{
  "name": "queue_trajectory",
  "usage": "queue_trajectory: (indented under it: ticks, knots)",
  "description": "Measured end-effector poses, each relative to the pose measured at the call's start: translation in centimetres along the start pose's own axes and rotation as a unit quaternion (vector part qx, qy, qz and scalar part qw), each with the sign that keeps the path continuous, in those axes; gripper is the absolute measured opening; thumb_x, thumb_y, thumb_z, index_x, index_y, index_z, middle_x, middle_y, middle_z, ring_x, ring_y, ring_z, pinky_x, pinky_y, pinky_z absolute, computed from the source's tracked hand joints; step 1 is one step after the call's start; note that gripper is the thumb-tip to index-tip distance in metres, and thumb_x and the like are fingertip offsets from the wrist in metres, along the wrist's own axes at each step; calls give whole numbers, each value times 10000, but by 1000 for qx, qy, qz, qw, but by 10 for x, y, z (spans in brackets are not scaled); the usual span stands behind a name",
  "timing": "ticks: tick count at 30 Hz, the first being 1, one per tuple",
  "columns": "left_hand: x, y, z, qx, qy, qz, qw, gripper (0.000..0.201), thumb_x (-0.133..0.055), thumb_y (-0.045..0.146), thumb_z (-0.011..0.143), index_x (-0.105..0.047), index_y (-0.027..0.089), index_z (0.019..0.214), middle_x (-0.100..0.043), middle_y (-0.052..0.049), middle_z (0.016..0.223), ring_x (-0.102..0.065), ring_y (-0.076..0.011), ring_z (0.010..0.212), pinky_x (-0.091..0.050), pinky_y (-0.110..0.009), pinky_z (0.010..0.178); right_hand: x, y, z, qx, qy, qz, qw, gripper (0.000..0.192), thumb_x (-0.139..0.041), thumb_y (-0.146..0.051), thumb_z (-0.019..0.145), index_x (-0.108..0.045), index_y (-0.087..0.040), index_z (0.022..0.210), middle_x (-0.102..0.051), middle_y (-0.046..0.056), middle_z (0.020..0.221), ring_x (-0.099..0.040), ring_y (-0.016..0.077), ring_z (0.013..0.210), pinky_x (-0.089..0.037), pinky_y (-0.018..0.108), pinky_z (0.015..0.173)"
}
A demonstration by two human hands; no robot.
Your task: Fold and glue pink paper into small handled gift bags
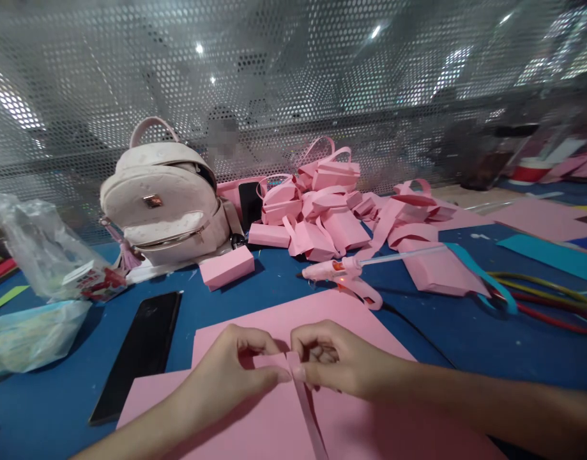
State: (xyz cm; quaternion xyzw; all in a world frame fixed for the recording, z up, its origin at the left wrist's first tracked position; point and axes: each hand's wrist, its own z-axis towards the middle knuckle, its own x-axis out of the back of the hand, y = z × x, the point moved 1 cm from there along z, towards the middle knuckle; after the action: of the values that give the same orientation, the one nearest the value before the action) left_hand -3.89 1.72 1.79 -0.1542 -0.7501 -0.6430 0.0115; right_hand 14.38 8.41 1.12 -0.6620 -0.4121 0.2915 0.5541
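Both hands pinch a narrow pink paper strip (299, 383) between them — left hand (230, 377) and right hand (329, 364) meeting fingertip to fingertip over flat pink paper sheets (370, 421) on the blue desk (465, 332). Beyond lie a black phone (140, 351) and a pink glue gun (350, 278) — farther back, a pile of folded pink paper boxes (322, 204) beside a pale pink backpack (163, 198).

Pink paper strip (306, 399), pink sheets (350, 421), pink glue gun (343, 276); blue table (236, 297); black phone (140, 351).
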Motion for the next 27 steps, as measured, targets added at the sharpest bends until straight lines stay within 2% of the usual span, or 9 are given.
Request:
queue_trajectory:
  ticks: [7,14,23,27]
  knots:
    - [-2,-2,-1,-7,22,-11,1000,92,-667,168,713,-683,164,623,-749,-26,716,-633,-149,702,-472,-240,667,-1,1,-2,9,13,22,1000,408,-764,-510,745,-529,-182,689,-571,-28,594,-447,83,508,-318,214,482]
    - [-1,-1,-1,-15,33,-2,999,84,-647,145,706,-687,162,633,-734,-12,708,-637,-146,718,-476,-245,699,-1,-2,-3,-6,20,21,1000,418,-768,-520,735,-513,-192,689,-572,-30,588,-461,86,521,-330,204,476]
    - [0,1,-1,-8,40,12,999,89,-604,141,689,-649,160,614,-662,22,646,-534,-101,616,-412,-214,610,-1,-2,-2,-3,33,22,999,403,-785,-461,738,-483,-201,679,-562,-46,583,-449,84,511,-324,202,472]
    - [1,2,-2,-12,50,36,998,93,-580,135,695,-609,167,613,-626,33,651,-523,-103,639,-420,-211,642,-1,-1,-1,-12,16,10,1000,383,-773,-456,744,-497,-194,699,-561,-45,601,-443,86,525,-316,206,487]
